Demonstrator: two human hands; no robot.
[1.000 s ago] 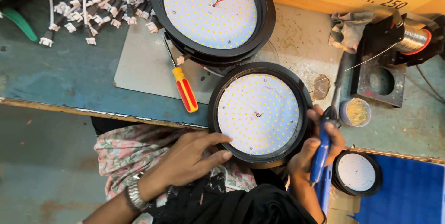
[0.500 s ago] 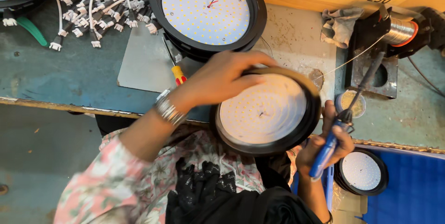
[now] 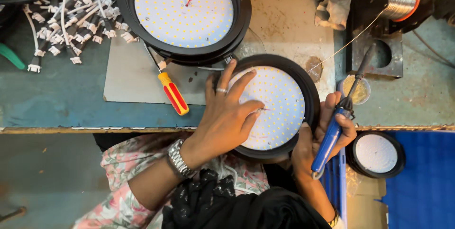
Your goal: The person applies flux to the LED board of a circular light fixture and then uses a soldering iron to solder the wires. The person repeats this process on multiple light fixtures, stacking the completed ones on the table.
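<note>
A round black lamp housing with a white LED board [image 3: 279, 101] rests at the bench's front edge. My left hand [image 3: 230, 113] lies flat on the board, fingers spread, a fingertip touching the small wires at its centre. My right hand [image 3: 322, 136] cups the lamp's right rim and holds a blue-handled soldering iron [image 3: 334, 132], whose tip points up and away from the lamp. A watch is on my left wrist.
A second LED lamp [image 3: 185, 11] sits behind, over a grey mat [image 3: 132, 77] with a red-and-yellow screwdriver [image 3: 173, 92]. White connector cables [image 3: 71, 15] pile at the left. A solder spool [image 3: 400, 4], a black stand [image 3: 379, 53], a flux tin [image 3: 355, 89] and a smaller lamp [image 3: 377, 154] are on the right.
My left hand came from the lamp's far rim down onto the face of the LED board. The lamp, tilted before, now lies flat. My right hand still grips the iron at the rim.
</note>
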